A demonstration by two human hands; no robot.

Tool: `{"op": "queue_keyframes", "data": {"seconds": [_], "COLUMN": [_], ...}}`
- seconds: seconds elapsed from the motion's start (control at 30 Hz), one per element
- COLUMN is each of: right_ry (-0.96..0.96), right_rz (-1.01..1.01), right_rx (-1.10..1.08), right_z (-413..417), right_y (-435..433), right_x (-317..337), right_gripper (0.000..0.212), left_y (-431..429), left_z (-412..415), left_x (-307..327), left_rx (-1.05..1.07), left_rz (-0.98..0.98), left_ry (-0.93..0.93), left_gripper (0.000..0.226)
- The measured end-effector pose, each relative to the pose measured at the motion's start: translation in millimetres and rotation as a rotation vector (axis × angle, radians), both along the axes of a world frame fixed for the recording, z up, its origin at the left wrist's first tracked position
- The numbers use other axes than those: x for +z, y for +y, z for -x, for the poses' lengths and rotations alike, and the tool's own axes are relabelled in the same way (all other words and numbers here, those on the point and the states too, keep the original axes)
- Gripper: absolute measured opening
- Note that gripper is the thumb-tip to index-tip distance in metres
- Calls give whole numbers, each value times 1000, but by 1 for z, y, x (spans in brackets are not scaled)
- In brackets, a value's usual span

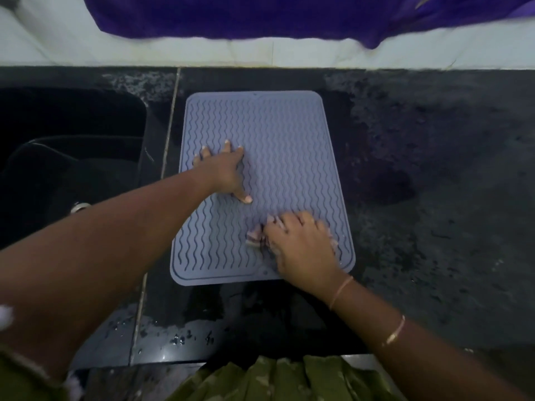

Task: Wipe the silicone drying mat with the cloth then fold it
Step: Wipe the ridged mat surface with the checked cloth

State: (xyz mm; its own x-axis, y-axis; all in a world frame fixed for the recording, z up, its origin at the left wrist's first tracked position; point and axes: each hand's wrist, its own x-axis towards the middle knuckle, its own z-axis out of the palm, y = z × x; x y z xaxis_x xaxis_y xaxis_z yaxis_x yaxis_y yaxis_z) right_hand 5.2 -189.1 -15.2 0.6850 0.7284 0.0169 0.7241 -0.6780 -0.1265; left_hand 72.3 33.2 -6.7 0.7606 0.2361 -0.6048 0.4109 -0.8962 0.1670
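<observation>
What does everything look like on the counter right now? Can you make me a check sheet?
Surface: dark speckled stone counter, wet patches and droplets near the front edge.
Job's things: grey-blue rectangular silicone drying mat with wavy ridges lies flat, unfolded; small pale crumpled cloth sits on its near right part.
Clutter: nothing seen.
Hands: left hand is spread flat, pressing on the mat's left side; right hand presses on the cloth.
Cables: nothing seen.
Surroundings: dark sink to the left; purple fabric hanging over the white tiled wall behind.
</observation>
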Motion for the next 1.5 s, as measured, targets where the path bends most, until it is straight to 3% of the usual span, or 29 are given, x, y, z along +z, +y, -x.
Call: {"op": "queue_keyframes", "data": {"seconds": [0.1, 0.27, 0.43, 0.57, 0.67, 0.8, 0.87, 0.97, 1.1, 1.27, 1.43, 1.5], "right_ry": [7, 26, -108, -87, -53, -47, -64, -25, -4, -3, -25, -17], "right_rz": [30, 68, -24, -86, -76, -33, -17, -10, -18, -93, -96, -80], "right_rx": [-34, -150, -112, -78, -38, 10, -6, -85, -164, -34, 37, 58], "right_z": [-53, -108, -32, 38, 57, 21, -16, -65, -74, -4, 55, 50], "right_y": [25, 58, 28, -7, -24, -9, 10, 36, 50, 16, -20, -21], "right_x": [3, 0, -8, -11, -10, -4, -2, -2, -1, 2, -1, -1], "right_gripper": [23, 44, 42, 48, 39, 33, 23, 27, 35, 36, 54, 46], "left_y": [8, 1, -11, -12, -21, -26, -28, -32, -28, -24, -25, -25], "left_z": [5, -9, 0, 4, -3, -7, -9, -9, -3, 3, -1, -3], "left_x": [-5, -5, -8, -2, 6, 14, 16, 19, 21, 20, 21, 22], "left_rx": [-20, -29, -116, -119, -123, -164, -162, -227, -221, -183, -146, -148], "left_rz": [28, -63, -138, -122, -156, -171, -185, -216, -192, -171, -165, -175], "left_ry": [-22, 52, -51, 28, 88, 110, 91, 73, 48, 42, 99, 115], "left_gripper": [124, 128, 105, 110, 110, 102, 88, 70, 80, 96, 109, 109]}}
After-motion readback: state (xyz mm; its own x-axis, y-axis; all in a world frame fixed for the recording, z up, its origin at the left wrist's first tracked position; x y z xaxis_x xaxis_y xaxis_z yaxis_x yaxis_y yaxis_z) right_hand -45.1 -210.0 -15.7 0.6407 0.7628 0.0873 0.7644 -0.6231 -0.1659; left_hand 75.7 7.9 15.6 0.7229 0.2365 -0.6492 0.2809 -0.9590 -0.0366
